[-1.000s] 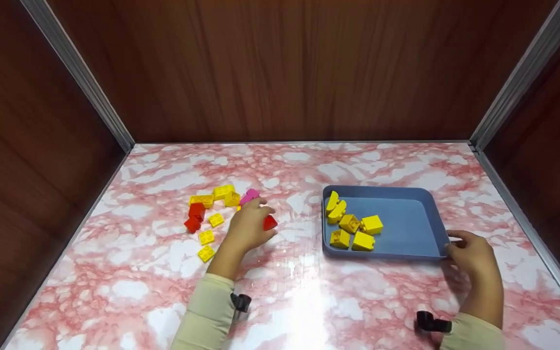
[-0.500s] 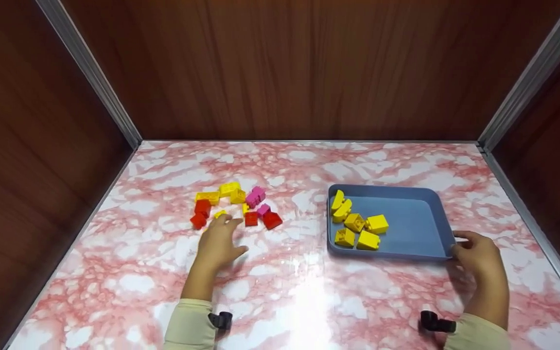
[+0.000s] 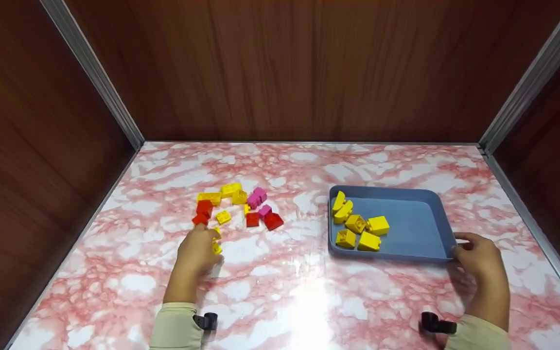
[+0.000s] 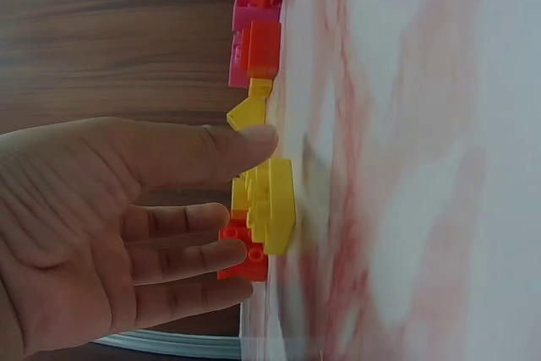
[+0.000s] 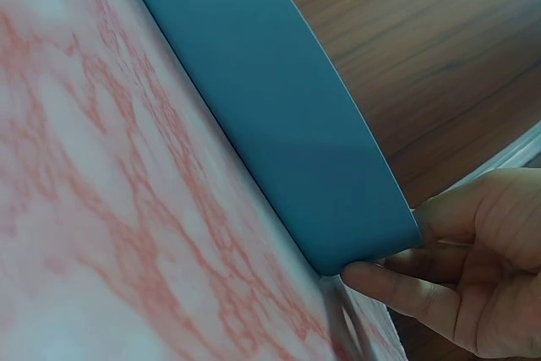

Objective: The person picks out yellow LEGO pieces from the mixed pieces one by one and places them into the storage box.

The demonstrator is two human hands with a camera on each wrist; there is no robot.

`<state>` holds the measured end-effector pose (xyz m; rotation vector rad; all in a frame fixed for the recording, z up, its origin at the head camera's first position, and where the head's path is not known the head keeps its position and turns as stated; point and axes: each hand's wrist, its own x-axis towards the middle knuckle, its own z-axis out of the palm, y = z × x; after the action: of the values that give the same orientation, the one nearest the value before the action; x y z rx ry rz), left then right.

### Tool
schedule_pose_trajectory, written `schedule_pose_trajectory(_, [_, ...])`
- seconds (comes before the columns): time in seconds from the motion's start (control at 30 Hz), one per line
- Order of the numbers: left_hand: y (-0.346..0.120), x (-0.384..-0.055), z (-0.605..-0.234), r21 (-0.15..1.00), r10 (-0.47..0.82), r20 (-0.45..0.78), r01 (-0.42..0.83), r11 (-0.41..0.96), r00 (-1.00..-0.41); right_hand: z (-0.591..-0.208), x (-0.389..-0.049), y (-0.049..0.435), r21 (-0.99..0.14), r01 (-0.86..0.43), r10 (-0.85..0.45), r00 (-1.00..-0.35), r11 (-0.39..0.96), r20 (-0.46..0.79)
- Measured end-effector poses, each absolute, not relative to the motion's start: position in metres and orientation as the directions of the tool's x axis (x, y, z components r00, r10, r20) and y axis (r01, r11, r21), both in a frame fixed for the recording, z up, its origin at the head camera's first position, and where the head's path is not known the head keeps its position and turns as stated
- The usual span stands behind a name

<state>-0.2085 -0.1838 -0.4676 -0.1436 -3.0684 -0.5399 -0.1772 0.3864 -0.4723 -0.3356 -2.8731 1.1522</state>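
My left hand (image 3: 196,252) is at the left group of toy building bricks, beside two yellow bricks (image 3: 217,248) that it partly covers. In the left wrist view its thumb and fingers are extended and apart, with a yellow brick (image 4: 281,205) visible beyond the gap between them. Whether they touch it I cannot tell. My right hand (image 3: 479,255) holds the near right corner of a blue-grey tray (image 3: 413,228). The right wrist view shows thumb and fingers around that corner of the tray (image 5: 279,133). Several yellow bricks (image 3: 369,241) lie in the tray's left half.
Beyond the left hand lie red bricks (image 3: 204,208), a loose yellow brick (image 3: 223,217) and more yellow bricks (image 3: 231,189). Pink bricks (image 3: 257,197) and a red sloped brick (image 3: 273,221) sit to their right. Brown wood-look panels (image 3: 309,73) enclose the marbled table (image 3: 280,165).
My left hand has moved left and nearer, from the red and pink bricks to the yellow bricks at the front left. The right hand stays at the tray corner.
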Motion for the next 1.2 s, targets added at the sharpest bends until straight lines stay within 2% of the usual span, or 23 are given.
schedule_pose_trajectory(0.63, [-0.186,-0.214,-0.476,0.338,0.105,-0.01,0.096,0.936,-0.994,-0.474,-0.178,0.387,-0.695,0.194,0.209,-0.976,0.693,-0.064])
schedule_pose_trajectory(0.93, [-0.173,-0.212,-0.471,0.318,0.127,0.058,0.139,0.938,-0.99,-0.473,-0.178,0.387,-0.697,0.188,0.21,-0.976,0.692,-0.055])
schedule_pose_trajectory(1.2, [-0.149,-0.214,-0.462,0.348,0.217,0.179,0.269,0.898,-0.959,-0.473,-0.177,0.387,-0.699,0.2,0.212,-0.975,0.687,-0.071])
